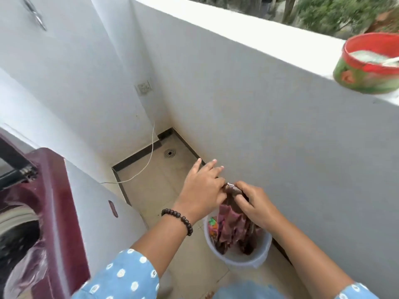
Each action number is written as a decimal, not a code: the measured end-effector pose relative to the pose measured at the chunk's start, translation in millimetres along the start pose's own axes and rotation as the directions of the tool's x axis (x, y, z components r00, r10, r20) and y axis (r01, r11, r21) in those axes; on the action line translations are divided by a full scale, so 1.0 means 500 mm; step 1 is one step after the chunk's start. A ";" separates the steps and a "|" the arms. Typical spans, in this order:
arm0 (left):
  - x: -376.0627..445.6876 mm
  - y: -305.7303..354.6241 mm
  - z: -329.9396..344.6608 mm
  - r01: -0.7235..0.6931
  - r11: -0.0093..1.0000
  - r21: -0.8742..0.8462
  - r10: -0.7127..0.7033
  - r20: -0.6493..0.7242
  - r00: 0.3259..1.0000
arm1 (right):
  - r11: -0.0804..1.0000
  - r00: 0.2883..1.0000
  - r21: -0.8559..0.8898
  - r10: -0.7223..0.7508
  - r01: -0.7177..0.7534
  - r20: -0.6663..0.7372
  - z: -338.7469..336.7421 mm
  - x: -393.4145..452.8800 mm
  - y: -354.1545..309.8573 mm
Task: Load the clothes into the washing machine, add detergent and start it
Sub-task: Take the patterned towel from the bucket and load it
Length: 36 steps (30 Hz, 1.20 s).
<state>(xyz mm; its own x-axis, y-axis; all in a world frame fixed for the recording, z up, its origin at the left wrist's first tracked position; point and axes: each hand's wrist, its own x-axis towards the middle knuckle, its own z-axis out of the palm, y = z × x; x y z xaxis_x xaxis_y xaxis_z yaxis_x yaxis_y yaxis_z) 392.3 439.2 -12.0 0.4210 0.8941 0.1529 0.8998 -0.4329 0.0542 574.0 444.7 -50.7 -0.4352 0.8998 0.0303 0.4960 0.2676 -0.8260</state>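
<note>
Balcony floor: both hands (pixel 228 197) pinch maroon cloth (pixel 232 225) above bucket (pixel 254 258).

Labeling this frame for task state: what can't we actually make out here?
All in the head view:
- Washing machine: cut off by the left edge; controls out of frame, drum interior dark and blurred.
- White bucket: contents mostly hidden by the maroon garment hanging into it.
- Left hand and right hand: fingers cover the garment's top edge.
- Red tub on the ledge: motion-blurred, cut by the right edge; label unreadable.
</note>
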 end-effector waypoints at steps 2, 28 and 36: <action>-0.005 0.005 -0.054 0.020 0.999 -0.040 -0.022 -0.055 0.998 | 0.997 0.996 0.007 -0.074 0.074 -0.051 -0.024 0.004 -0.050; 0.034 -0.004 -0.456 -0.009 0.679 -0.734 -0.458 -0.432 0.777 | 0.979 0.967 -0.151 0.102 -0.140 -0.231 -0.078 0.023 -0.167; -0.005 -0.063 -0.550 -0.048 0.555 -0.831 -0.680 -0.486 0.549 | 0.889 0.884 -0.001 0.457 -0.459 0.096 -0.070 0.024 0.015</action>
<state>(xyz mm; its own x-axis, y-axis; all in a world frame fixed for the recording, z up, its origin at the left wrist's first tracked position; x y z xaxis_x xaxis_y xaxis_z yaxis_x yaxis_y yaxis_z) 331.4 419.3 257.2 -0.4365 0.7297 0.5263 0.3837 -0.3782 0.8425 598.7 469.3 -36.8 -0.2303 0.8851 -0.4045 0.6414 -0.1746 -0.7471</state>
